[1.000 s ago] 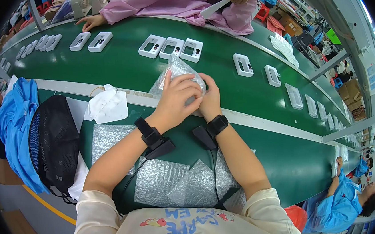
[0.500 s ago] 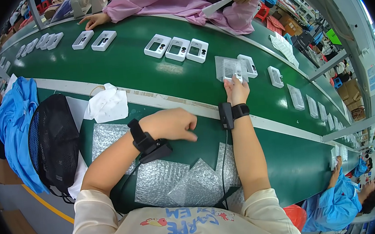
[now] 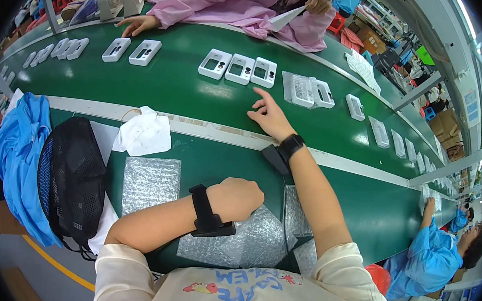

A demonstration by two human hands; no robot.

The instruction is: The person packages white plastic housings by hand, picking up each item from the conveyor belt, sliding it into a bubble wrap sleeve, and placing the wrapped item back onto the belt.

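Note:
My right hand (image 3: 270,114) is above the green belt, fingers apart and nothing in them, just short of a white rectangular plastic housing (image 3: 271,79). That housing is the nearest of a close group of 3, each with a window opening and small dark round parts. Beyond the hand, a bubble-wrap bag (image 3: 291,85) lies around another white housing, against a further housing (image 3: 326,94). My left hand (image 3: 236,199) hangs over clear bubble-wrap bags (image 3: 249,238) on the near bench; its fingers are turned down and hidden. Both wrists wear black straps with small boxes.
More housings (image 3: 145,53) stand along the belt, left and right. A co-worker in pink (image 3: 211,4) leans at the far edge, one hand by a housing. A white cloth (image 3: 145,133), a black mesh bag (image 3: 77,176) and blue clothing (image 3: 24,163) are at the left.
My right hand has let go of the bagged housing, leaving it on the belt, and moved left toward the group of 3. My left hand has moved down over the bubble-wrap bags.

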